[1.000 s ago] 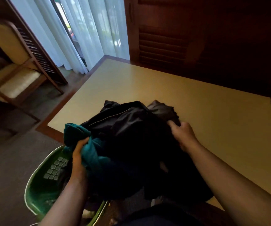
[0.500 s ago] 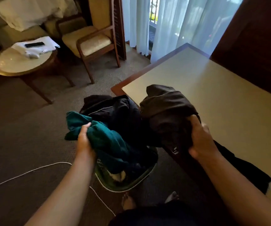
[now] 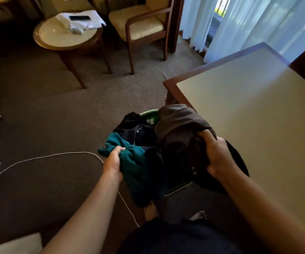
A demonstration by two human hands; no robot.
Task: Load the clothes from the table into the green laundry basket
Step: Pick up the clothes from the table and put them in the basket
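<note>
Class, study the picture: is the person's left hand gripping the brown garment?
No, the left hand grips the teal garment, while the right hand grips the brown garment.

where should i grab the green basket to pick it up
Probably the rim, from above: the green laundry basket shows bare rim only at its far edge and near edge, on opposite sides. The teal garment and dark clothes drape over the rest.
</note>
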